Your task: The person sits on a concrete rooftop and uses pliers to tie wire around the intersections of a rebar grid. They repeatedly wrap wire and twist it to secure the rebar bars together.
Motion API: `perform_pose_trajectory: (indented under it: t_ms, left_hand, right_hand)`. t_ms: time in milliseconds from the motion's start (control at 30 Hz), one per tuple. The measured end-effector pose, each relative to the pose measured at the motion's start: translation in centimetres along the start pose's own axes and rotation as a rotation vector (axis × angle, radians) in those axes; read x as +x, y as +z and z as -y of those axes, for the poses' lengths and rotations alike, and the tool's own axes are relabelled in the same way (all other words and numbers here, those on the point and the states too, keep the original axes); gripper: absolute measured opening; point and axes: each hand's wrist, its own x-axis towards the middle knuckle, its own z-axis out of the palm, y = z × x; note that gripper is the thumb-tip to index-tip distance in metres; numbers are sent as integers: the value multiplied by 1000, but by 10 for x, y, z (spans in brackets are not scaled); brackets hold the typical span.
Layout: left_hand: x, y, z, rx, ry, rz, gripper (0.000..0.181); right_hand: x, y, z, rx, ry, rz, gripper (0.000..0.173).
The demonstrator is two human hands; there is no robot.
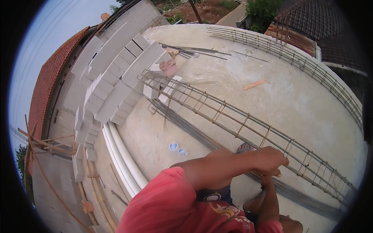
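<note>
A long cage of steel rebar (224,104), tied with square stirrups, stretches diagonally in front of me, its far end resting on light grey blocks (151,89). My left hand (269,160) is curled over the cage's near bar and covers part of it. Whether it grips the bar or some small tool is hidden. Just below is my right hand (266,180), mostly hidden by the left one, its fingers unclear. A bundle of loose steel bars (186,123) lies on the floor beneath the near side of the cage. My sandalled foot (245,148) is beside it.
Stacked light blocks (113,72) stand at the left. White pipes (123,157) and bamboo poles (94,186) lie nearby. Two plastic cups (177,148) sit on the concrete floor (140,134). Another rebar cage (279,52) follows the slab's far edge. A wood piece (254,85) lies beyond.
</note>
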Motion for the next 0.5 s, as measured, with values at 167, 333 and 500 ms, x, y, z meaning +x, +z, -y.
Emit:
perform_pose_trajectory:
  t_ms: [167,333,500]
  left_hand:
    - [-1,-2,-5,41,-101,7,54]
    - [19,16,4,157,-107,5,56]
    - [29,38,20,282,-156,64,54]
  right_hand:
    - [-36,-18,-16,-350,-82,143,32]
    - [-119,-72,-16,-452,-114,120,20]
    - [-236,-129,-14,-296,-140,-38,34]
